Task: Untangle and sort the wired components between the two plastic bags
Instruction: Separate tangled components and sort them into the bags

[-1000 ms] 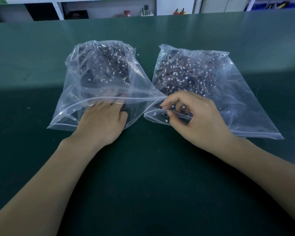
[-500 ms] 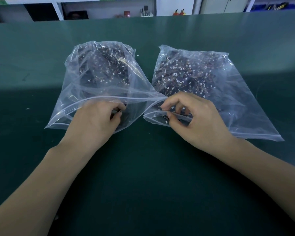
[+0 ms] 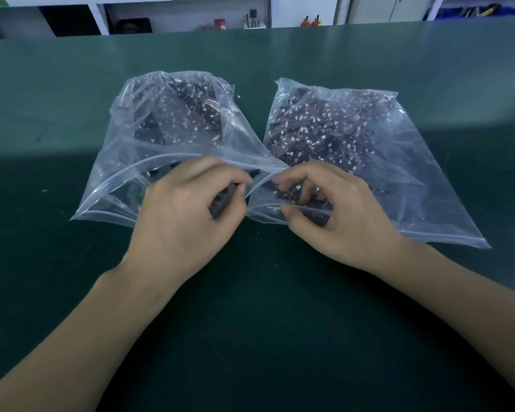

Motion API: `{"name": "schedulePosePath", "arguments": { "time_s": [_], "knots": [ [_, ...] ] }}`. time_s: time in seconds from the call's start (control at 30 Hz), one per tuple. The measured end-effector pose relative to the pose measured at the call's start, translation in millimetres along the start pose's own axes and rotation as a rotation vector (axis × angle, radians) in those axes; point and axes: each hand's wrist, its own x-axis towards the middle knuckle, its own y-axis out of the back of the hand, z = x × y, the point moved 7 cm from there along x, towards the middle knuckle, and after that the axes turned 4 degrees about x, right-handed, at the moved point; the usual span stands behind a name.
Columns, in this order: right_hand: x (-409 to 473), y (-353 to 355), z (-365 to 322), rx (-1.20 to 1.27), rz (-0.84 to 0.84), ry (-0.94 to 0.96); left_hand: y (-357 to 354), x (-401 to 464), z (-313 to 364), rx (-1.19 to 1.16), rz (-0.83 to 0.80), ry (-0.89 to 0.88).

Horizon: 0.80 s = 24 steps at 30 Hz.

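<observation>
Two clear zip bags lie side by side on the green table, mouths towards me. The left bag (image 3: 122,173) and the right bag (image 3: 422,179) each hold a dark tangle of wired components (image 3: 179,114) (image 3: 324,129) with small white connectors. My left hand (image 3: 185,221) is at the left bag's mouth, its curled fingers gripping a few dark components (image 3: 220,205). My right hand (image 3: 342,218) reaches into the right bag's mouth. Its fingers pinch components and a reddish wire (image 3: 293,197), with the thumb on the bag's lower lip. The two hands nearly touch.
The green table (image 3: 250,322) stretches wide on all sides of the bags. A few tiny scraps lie on it, one of them near the left bag (image 3: 44,190). White shelving with small items (image 3: 250,19) stands beyond the far edge.
My left hand has drawn back out of the left bag and moved right towards my right hand, curling round dark components. My right hand has stayed at the right bag's mouth.
</observation>
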Motion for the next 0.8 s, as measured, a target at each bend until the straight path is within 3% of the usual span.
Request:
{"name": "schedulePosePath", "arguments": {
  "time_s": [0.2, 0.33, 0.8],
  "knots": [
    [2, 4, -4, 0.022, 0.049, 0.084, -7, -6, 23, -0.191, 0.017, -0.076],
    [3, 7, -5, 0.021, 0.098, 0.129, -3, -6, 18, -0.198, 0.085, -0.05],
    [3, 10, -9, 0.04, 0.125, 0.133, -6, -6, 11, -0.273, 0.06, 0.027]
  ]
}}
